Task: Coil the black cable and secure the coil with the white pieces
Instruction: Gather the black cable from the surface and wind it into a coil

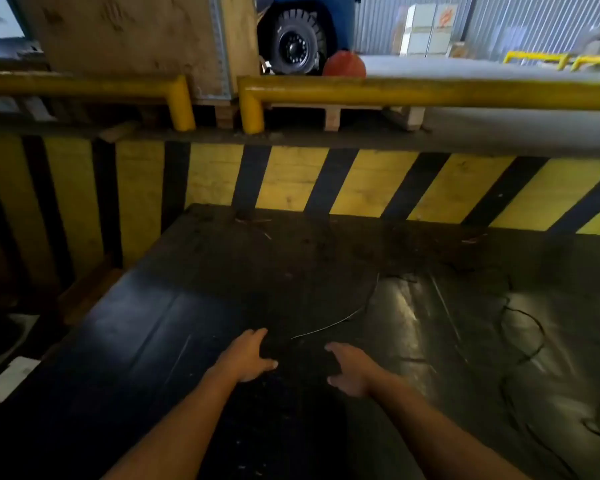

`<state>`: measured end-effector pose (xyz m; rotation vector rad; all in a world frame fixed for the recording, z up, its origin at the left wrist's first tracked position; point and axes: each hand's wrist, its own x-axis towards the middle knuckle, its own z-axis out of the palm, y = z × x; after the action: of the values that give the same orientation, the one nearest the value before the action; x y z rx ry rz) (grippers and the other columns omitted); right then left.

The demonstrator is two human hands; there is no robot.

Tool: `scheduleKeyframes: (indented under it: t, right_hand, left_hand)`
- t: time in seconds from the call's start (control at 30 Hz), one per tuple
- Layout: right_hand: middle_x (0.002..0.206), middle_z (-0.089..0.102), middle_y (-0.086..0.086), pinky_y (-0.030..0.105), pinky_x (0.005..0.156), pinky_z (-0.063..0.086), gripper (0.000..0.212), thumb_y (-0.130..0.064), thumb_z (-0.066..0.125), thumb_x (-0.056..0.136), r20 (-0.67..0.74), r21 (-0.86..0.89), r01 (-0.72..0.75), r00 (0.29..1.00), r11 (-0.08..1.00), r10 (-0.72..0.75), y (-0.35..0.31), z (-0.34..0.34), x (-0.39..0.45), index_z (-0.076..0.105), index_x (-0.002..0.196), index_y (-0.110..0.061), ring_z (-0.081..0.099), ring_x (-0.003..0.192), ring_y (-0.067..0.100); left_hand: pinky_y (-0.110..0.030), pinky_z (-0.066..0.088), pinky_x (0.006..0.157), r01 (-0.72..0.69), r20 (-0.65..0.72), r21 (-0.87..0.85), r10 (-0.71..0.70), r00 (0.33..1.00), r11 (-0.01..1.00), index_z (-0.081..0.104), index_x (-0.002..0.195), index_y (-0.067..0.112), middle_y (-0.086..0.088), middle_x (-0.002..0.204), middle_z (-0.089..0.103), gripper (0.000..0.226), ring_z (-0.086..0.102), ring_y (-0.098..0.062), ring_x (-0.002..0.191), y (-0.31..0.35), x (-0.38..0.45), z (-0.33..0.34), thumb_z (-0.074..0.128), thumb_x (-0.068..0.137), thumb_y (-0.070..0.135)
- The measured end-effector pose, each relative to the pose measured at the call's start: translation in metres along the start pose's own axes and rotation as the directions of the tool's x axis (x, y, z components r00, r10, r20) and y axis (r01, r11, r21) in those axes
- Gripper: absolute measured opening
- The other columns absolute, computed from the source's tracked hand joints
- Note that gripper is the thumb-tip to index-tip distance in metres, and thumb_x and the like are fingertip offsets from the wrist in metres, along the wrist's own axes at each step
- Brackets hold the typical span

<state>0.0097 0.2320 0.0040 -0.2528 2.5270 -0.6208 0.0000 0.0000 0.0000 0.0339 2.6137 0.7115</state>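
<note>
The black cable point(520, 341) lies in loose loops on the dark, shiny platform point(187, 323) to my right. One thin strand point(347, 317) of it curves in toward my hands. My left hand point(246, 356) and my right hand point(352, 370) are low over the platform, facing each other, with fingers and thumbs curled around a dark bundle point(302, 358) of the cable. The bundle barely stands out from the black surface. I see no white pieces on the platform.
A yellow-and-black striped wall point(361, 181) closes the far side and the left. Yellow rails point(430, 93), a plywood crate point(136, 39) and a vehicle wheel point(295, 46) stand beyond. A white block point(11, 377) lies low at the left, off the platform.
</note>
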Motion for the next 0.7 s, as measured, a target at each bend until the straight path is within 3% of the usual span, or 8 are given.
scheduleKeyframes:
  t: [0.1,0.23,0.33,0.43,0.5,0.6,0.7]
  right_hand:
    - [0.140,0.045,0.010,0.042,0.106,0.038,0.063,-0.017,0.058,0.083,-0.013,0.123,0.041,0.999,0.992,-0.040,-0.014,0.011,0.029,0.030,0.139,-0.020,0.043,0.127,0.026]
    - [0.117,0.063,0.011,0.032,0.083,0.048,0.039,-0.017,0.056,0.087,-0.060,0.204,0.006,0.998,0.979,0.007,-0.030,0.032,0.052,0.046,0.124,-0.012,0.059,0.105,0.024]
    - [0.102,0.064,0.003,0.023,0.072,0.047,0.035,-0.012,0.058,0.084,-0.112,0.263,0.028,0.994,0.964,0.001,-0.029,0.044,0.055,0.052,0.119,-0.014,0.059,0.090,0.016]
    - [0.086,0.057,-0.013,0.013,0.062,0.042,0.044,-0.012,0.060,0.085,-0.153,0.399,0.062,0.988,0.915,0.000,-0.028,0.039,0.046,0.046,0.125,-0.024,0.059,0.078,0.004]
    - [0.083,0.060,-0.010,0.016,0.062,0.047,0.044,-0.010,0.059,0.086,-0.218,0.457,0.112,0.976,0.882,-0.011,-0.028,0.026,0.033,0.047,0.123,-0.030,0.062,0.075,0.005]
    - [0.085,0.068,0.000,0.026,0.068,0.055,0.034,-0.010,0.059,0.086,-0.342,0.464,0.172,0.940,0.869,-0.004,-0.026,-0.003,0.007,0.055,0.117,-0.022,0.066,0.073,0.010]
    - [0.090,0.070,-0.002,0.029,0.075,0.056,0.023,-0.020,0.063,0.084,-0.442,0.392,0.177,0.897,0.903,0.017,-0.026,-0.045,-0.030,0.064,0.106,-0.021,0.066,0.080,0.008]
  left_hand:
    - [-0.029,0.043,0.094,0.070,0.102,-0.211,-0.049,0.994,0.975,0.040,0.138,0.012,-0.011,0.131,0.054,0.066,0.053,-0.023,0.115,-0.003,0.019,0.013,0.064,0.084,0.041]
    - [-0.031,0.042,0.095,0.054,0.290,-0.242,0.019,0.957,0.969,0.055,0.127,0.021,-0.002,0.124,0.061,0.055,0.057,-0.014,0.108,-0.004,0.025,0.041,0.072,0.076,0.036]
    - [-0.032,0.046,0.089,-0.009,0.309,-0.278,0.099,0.946,0.960,0.062,0.097,0.042,0.010,0.099,0.067,0.026,0.061,-0.004,0.094,-0.003,0.015,0.057,0.073,0.074,0.037]
    - [-0.037,0.048,0.090,-0.037,0.268,-0.275,0.114,0.957,0.961,0.062,0.083,0.038,0.006,0.088,0.068,0.005,0.064,-0.010,0.089,0.002,0.006,0.056,0.065,0.084,0.034]
    - [-0.038,0.050,0.088,-0.049,0.258,-0.259,0.118,0.959,0.965,0.067,0.078,0.029,0.003,0.082,0.068,0.014,0.066,-0.015,0.087,0.009,0.000,0.044,0.058,0.089,0.031]
    - [-0.038,0.051,0.082,-0.128,0.222,-0.183,0.168,0.961,0.975,0.067,0.078,0.020,-0.002,0.073,0.067,0.024,0.066,-0.018,0.078,0.028,-0.012,0.014,0.052,0.092,0.031]
    - [-0.032,0.050,0.069,-0.250,0.149,-0.069,0.258,0.955,0.966,0.061,0.072,0.024,0.002,0.065,0.063,0.029,0.061,-0.012,0.063,0.058,-0.031,-0.029,0.047,0.095,0.036]
